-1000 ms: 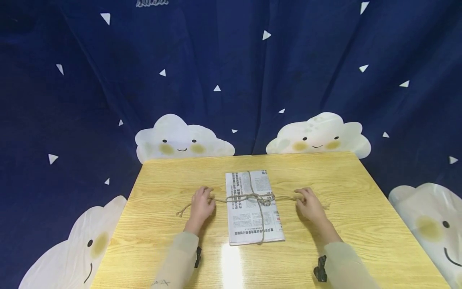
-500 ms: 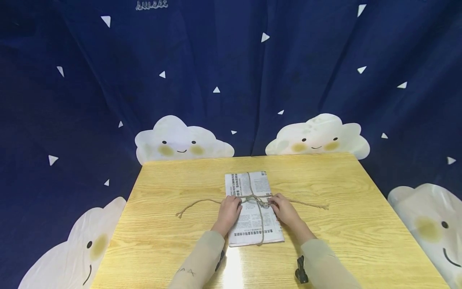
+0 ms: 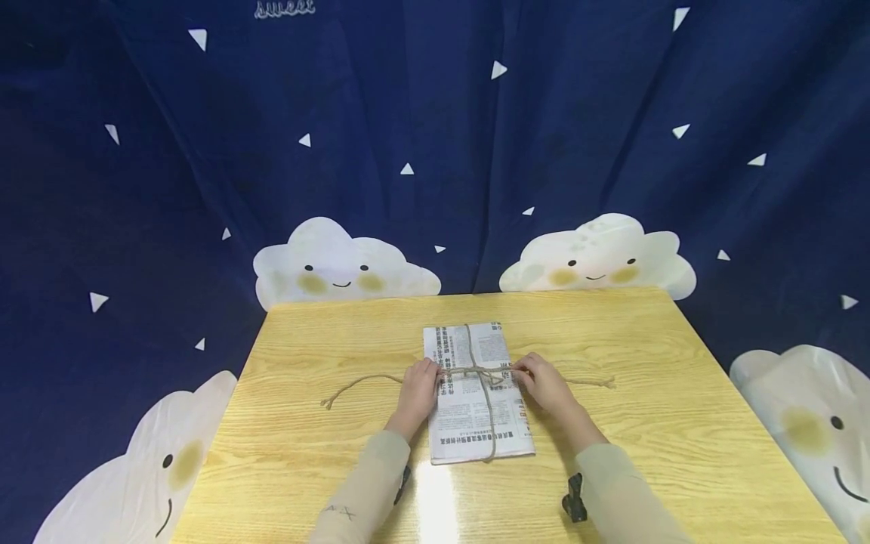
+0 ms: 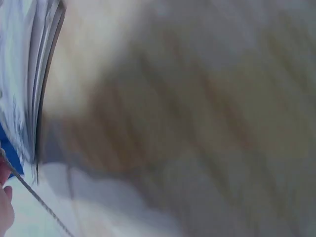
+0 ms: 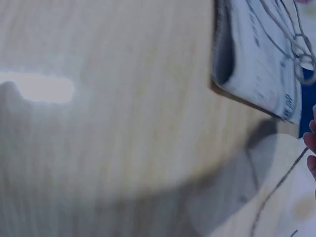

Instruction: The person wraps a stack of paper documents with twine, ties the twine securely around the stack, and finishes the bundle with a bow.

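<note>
A folded newspaper bundle [image 3: 469,423] lies on the table, with twine [image 3: 491,412] running lengthwise and crosswise over it. The twine's knot [image 3: 484,372] sits near the bundle's middle, a small loop hanging below it. At the bundle's left edge my left hand [image 3: 417,389] pinches the crosswise twine. My right hand [image 3: 547,385] pinches it at the right edge. A loose twine tail extends past each hand. In the left wrist view, fingers [image 4: 5,210] show beside the twine [image 4: 39,200]; in the right wrist view, fingers [image 5: 310,142] meet the twine [image 5: 276,190].
The wooden table [image 3: 326,332] stretches around the bundle on all sides. Behind it hangs a dark blue curtain [image 3: 381,91] with white triangles and smiling clouds [image 3: 598,253]. Black straps [image 3: 575,499] sit at my wrists.
Both hands first came inward from the outer twine to the bundle, letting the tails lie. Since then they have drawn slightly apart and away, with the twine straighter between them.
</note>
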A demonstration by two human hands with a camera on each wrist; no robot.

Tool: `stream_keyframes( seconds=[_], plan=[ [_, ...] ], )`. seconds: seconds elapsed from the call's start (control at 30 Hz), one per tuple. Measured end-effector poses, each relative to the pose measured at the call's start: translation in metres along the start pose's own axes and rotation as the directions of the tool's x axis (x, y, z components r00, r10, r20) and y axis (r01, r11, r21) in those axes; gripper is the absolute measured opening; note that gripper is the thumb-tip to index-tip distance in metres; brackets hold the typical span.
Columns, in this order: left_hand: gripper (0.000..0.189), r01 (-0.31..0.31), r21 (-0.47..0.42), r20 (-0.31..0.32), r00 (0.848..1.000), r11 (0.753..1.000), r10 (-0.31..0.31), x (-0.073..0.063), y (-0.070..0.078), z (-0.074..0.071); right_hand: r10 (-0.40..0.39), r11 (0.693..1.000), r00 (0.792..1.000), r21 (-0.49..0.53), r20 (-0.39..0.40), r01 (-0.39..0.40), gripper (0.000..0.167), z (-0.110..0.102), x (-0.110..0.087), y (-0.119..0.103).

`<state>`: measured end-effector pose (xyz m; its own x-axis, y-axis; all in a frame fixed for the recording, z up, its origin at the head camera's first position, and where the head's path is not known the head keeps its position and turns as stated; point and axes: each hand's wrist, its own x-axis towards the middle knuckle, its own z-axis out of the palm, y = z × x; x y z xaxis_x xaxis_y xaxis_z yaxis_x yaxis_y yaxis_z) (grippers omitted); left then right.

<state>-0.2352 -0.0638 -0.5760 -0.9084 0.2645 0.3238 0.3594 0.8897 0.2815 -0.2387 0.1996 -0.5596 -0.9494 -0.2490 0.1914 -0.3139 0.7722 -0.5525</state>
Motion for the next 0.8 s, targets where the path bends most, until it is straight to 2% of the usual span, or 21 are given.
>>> stream_keyframes(
  seconds=[0.13, 0.3, 0.53, 0.8],
  plan=[
    [0.006, 0.025, -0.029, -0.011, 1.000, 0.999, -0.026, 0.000, -0.016, -0.010, -0.016, 1.000, 1.000, -0.006, -0.021, 0.016, 0.006, -0.011, 0.003, 0.004],
    [0.005, 0.054, -0.038, -0.005, 0.999, 0.998, -0.054, -0.005, -0.032, -0.016, 0.014, 1.000, 1.000, -0.010, -0.015, -0.015, 0.005, -0.016, 0.002, 0.014],
    [0.004, 0.045, -0.037, -0.039, 0.998, 0.998, -0.046, -0.012, -0.047, -0.018, 0.043, 0.999, 0.999, -0.021, -0.030, -0.044, 0.006, -0.019, -0.004, 0.026],
    [0.008, 0.079, -0.007, -0.007, 0.997, 0.997, -0.079, -0.021, -0.059, -0.019, 0.118, 0.992, 0.993, -0.050, 0.004, -0.118, 0.009, -0.020, -0.011, 0.036]
  ],
)
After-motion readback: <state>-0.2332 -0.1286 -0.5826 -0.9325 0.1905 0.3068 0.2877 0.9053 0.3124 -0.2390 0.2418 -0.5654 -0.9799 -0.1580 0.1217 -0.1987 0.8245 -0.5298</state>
